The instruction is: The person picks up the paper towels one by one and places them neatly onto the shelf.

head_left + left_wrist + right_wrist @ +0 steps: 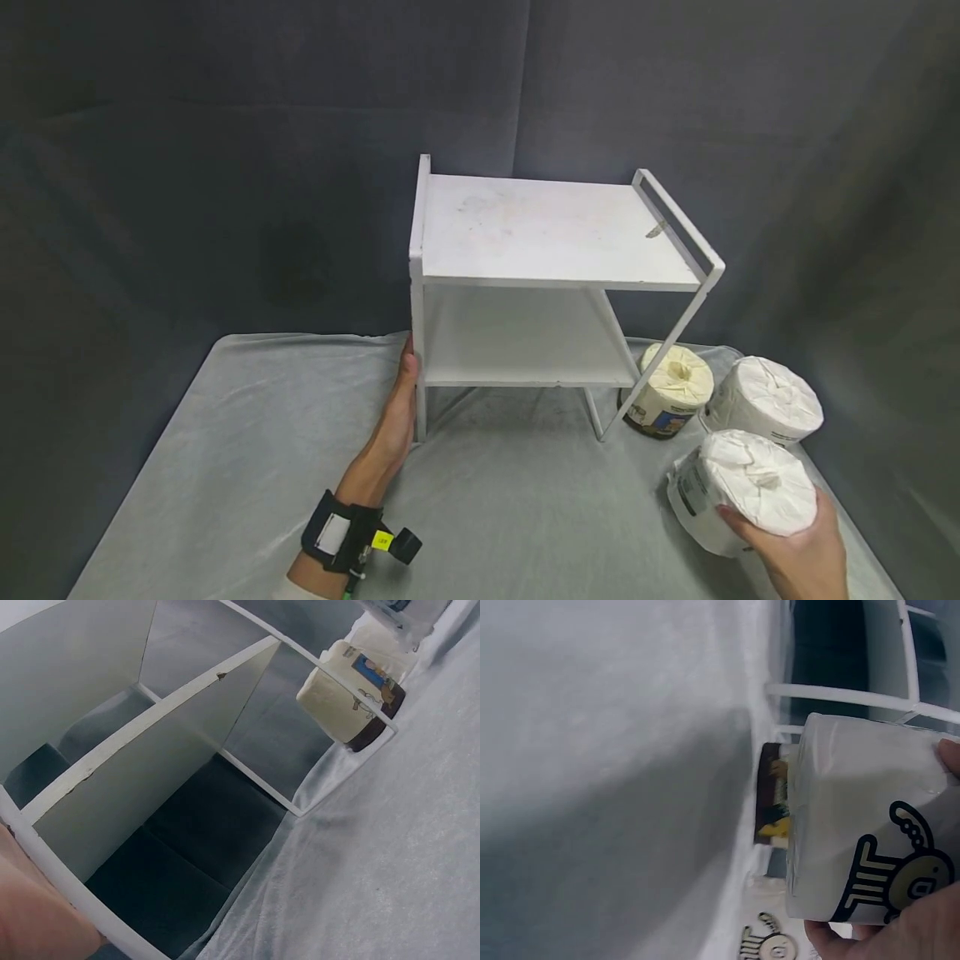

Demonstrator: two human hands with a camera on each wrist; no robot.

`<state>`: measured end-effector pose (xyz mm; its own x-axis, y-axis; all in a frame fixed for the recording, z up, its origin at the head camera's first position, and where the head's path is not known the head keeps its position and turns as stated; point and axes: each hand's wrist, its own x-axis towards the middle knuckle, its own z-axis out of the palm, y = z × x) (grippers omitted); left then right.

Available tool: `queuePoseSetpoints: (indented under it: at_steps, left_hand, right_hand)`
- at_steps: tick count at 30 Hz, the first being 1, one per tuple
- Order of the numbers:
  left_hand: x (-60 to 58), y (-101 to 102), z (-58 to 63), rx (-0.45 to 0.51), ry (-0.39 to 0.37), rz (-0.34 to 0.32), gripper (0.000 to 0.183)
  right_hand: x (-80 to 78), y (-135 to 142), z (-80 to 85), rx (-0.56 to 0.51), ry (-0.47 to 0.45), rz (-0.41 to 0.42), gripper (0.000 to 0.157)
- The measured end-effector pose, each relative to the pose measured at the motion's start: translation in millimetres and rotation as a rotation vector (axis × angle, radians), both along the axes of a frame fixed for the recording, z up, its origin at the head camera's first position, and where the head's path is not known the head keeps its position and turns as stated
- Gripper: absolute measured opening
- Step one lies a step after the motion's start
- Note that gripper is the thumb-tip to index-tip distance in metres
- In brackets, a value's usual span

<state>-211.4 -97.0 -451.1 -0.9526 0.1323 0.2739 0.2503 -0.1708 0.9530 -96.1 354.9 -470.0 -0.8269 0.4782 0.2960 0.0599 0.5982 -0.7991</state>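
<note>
A white two-tier shelf (525, 333) stands on the grey cloth. My left hand (395, 417) rests against its left side, fingers pointing up along the post; in the left wrist view only part of that hand (34, 907) shows, outside the frame bar. At the right, my right hand (806, 546) grips a large white wrapped toilet paper roll (738, 492), seen from its printed side in the right wrist view (877, 832). The roll is raised off the cloth and casts a shadow. Some right fingers are hidden behind it.
Close to the shelf's right leg stands a cream toilet paper roll (671, 392) with a brown base. Another white toilet paper roll (765, 400) is right of it, by the edge of the grey cloth-covered table (262, 450). Dark curtains (225, 167) hang behind.
</note>
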Motion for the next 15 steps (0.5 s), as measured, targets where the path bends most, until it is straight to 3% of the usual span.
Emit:
queuePoseSetpoints:
  at_steps: [11,15]
  left_hand:
    - [0.9,0.0,0.3,0.010,0.004,-0.009,0.082]
    - [1.7,-0.6,-0.2,0.007,0.004,-0.008,0.081]
  right_hand:
    - [0.6,-21.6,34.3,0.046,0.041,0.115,0.069]
    - [4.1,-33.5,44.9,0.062,-0.001,0.061,0.077]
